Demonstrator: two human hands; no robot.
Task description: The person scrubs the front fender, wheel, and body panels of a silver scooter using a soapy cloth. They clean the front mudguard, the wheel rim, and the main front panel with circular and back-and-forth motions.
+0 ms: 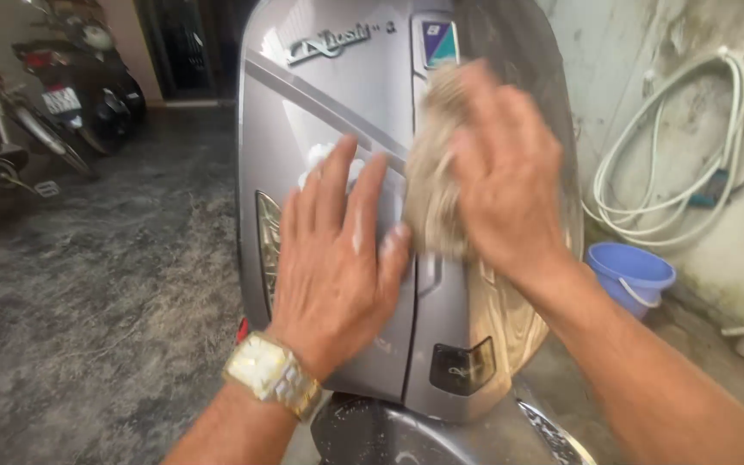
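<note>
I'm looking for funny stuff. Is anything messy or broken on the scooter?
Nothing looks broken. White foam sits on the grey scooter panel above the left hand, and the right hand presses a cloth there.

- Two hands: a left hand (337,258) and a right hand (505,185), both on the panel.
- One grey scooter front panel (337,103).
- One beige cloth (432,189).
- One patch of white foam (320,159).
- One gold wristwatch (270,375).
- One blue bucket (632,275).
- One coiled white hose (673,146).
- One dark motorbike (79,77) parked behind.
</note>
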